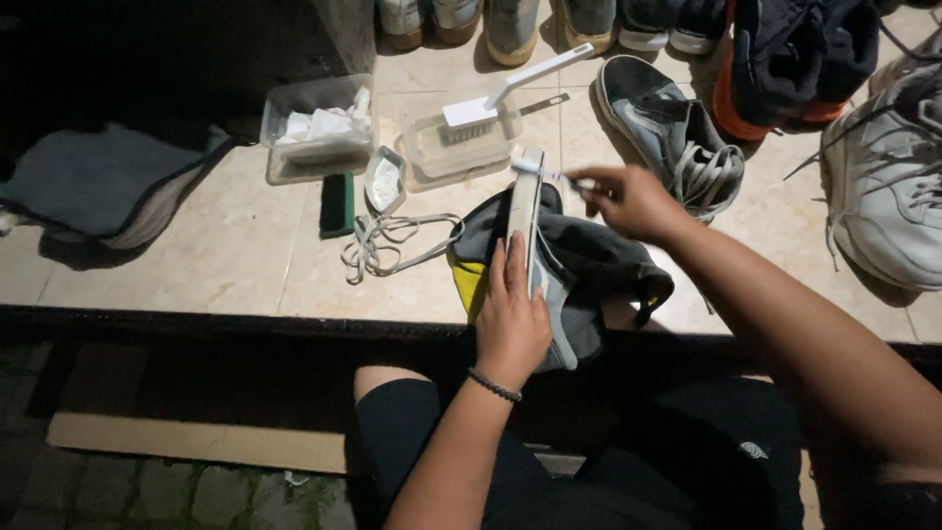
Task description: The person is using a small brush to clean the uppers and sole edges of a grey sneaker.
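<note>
Your left hand (512, 319) clamps the grey shoe (554, 260) on its side at the tiled floor's (245, 255) near edge; your right hand (628, 201) pinches a toothbrush (545, 174) on the sole. Use short strokes and hold the shoe steady.

Both arms bare, no sleeves in view. Left hand (512, 319): thin dark beaded bracelet (494, 385) at the wrist, no rings or watch seen. Right hand (633, 201): nothing worn, forearm bare up to frame edge. Dark shorts (589, 461), prob. black, w/ small white emblem (754, 450) on right leg. Left knee (378, 377) bare where hem ends.
</note>
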